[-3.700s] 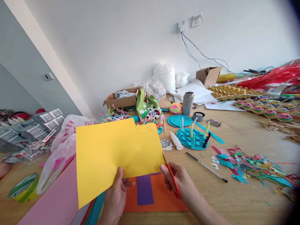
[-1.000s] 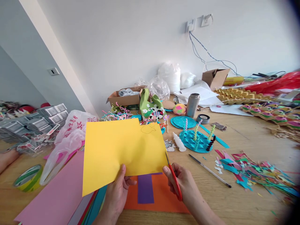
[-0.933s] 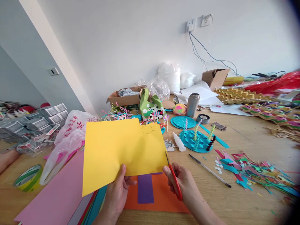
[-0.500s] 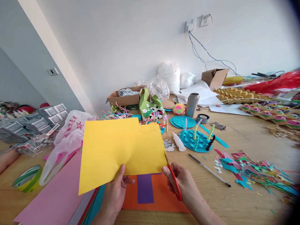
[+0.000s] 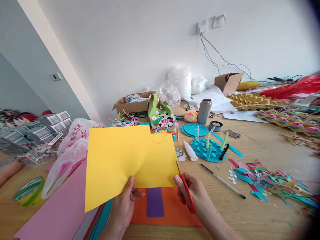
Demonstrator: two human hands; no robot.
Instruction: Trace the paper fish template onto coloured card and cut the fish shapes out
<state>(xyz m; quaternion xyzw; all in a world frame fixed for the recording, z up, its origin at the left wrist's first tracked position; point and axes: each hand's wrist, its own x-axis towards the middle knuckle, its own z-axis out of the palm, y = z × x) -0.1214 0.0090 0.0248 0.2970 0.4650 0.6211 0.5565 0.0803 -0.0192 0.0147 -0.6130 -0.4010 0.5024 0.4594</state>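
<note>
A yellow sheet of paper point(image 5: 120, 156) is held up in front of me, with a notch out of its top edge and a small fish outline drawn near its top right corner. My left hand point(image 5: 125, 203) pinches the bottom edge, thumb on the near face. In my right hand point(image 5: 192, 193) are red-handled scissors point(image 5: 188, 193), their blades pointing up beside the sheet's right edge. The right thumb lies close to the lower right corner; whether it presses on the paper I cannot tell. Below lie an orange sheet point(image 5: 175, 206) and a purple strip point(image 5: 155, 203).
Coloured sheets point(image 5: 57, 203) and a roll of tape point(image 5: 30, 190) lie at left, near another person's hand point(image 5: 11, 170). A pen point(image 5: 222, 180), paper scraps point(image 5: 270, 183), a glue bottle point(image 5: 190, 151) and a turquoise disc with pipe cleaners point(image 5: 205, 153) lie right. A metal flask point(image 5: 204, 111) stands behind.
The yellow sheet has tilted slightly, its right side shifting a little rightward and its lower left corner dropping. Both hands keep their hold.
</note>
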